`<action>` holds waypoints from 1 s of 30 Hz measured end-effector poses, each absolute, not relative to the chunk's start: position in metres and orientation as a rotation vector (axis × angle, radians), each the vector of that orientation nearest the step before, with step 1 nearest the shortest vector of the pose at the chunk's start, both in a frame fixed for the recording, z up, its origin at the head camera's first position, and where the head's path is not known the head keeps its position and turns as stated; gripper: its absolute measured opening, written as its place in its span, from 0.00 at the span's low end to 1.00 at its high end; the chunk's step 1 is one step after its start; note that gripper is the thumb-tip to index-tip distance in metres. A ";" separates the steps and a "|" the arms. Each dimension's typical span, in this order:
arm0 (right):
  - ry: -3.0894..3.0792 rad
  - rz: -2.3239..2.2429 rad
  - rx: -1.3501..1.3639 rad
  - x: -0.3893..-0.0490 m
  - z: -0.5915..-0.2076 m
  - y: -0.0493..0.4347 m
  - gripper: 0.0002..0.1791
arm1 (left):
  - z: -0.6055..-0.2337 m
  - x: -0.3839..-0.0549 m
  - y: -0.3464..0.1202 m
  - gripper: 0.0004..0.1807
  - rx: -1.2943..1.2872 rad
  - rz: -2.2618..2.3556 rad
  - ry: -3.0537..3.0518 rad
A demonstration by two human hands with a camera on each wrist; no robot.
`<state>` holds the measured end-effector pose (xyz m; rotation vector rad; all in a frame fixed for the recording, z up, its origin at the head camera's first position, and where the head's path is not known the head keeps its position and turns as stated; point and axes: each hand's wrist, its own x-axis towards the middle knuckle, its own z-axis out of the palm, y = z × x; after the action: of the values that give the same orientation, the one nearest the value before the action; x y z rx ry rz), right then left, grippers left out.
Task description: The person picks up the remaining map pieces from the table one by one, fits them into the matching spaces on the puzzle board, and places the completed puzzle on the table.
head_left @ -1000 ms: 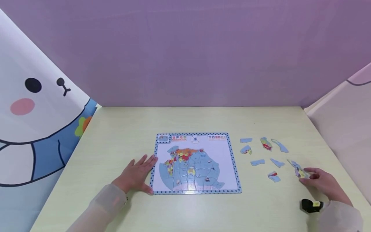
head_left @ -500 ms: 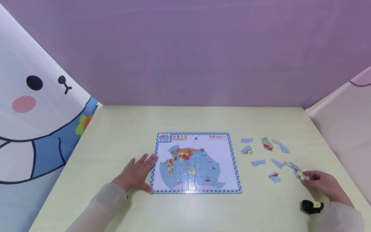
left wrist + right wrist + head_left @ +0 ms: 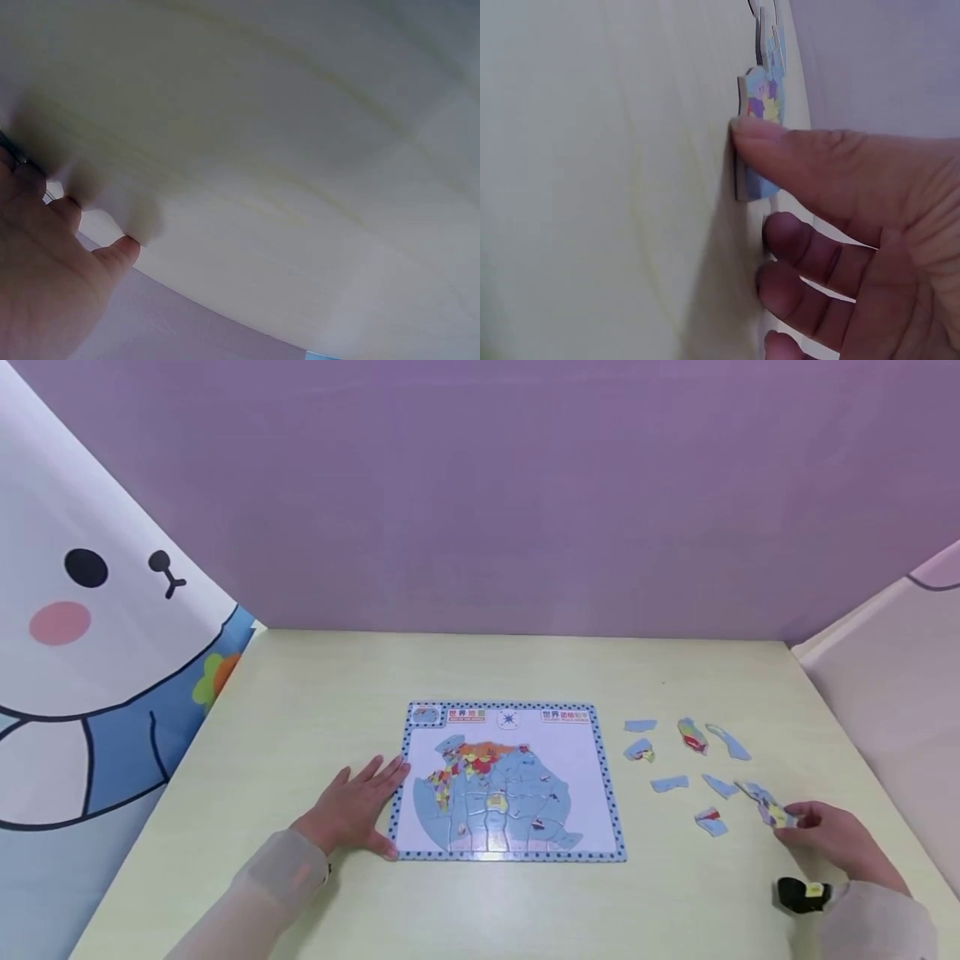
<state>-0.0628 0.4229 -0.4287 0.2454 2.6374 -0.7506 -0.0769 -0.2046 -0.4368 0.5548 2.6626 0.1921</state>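
Note:
My left hand [image 3: 352,810] lies with fingers spread at the left border of a world map puzzle board [image 3: 581,760], thumb at its lower left corner. Joined pieces [image 3: 510,793] cover the lower middle of the board. Over to the right, my right hand [image 3: 836,839] pinches a puzzle piece [image 3: 772,810] by its near end. This piece is long, blue with yellow and purple patches. In the right wrist view the thumb presses on the piece [image 3: 763,97], while the lower fingers are bent beneath. The left wrist view shows only part of the left hand [image 3: 52,262] and pale tabletop.
Several loose pieces lie between board and right hand, among them a red-marked piece [image 3: 711,821], a curved blue one [image 3: 729,742] and a green-red one [image 3: 692,736]. A black object [image 3: 801,895] sits at the right wrist. A purple cloth [image 3: 510,502] rises behind the table [image 3: 337,685].
The pinched piece has shifted slightly left and nearer to me, its tip coming close to a neighbouring blue piece. My left hand stays in place. The head view has moved a little.

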 end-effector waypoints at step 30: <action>2.569 -1.142 0.359 -0.050 -0.425 0.413 0.27 | -0.432 -0.077 -0.204 0.63 0.564 0.229 2.657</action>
<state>-0.0498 0.4130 -0.4249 0.3589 2.5692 -1.1417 -0.0766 -0.2042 -0.4325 0.5639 2.6568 0.2287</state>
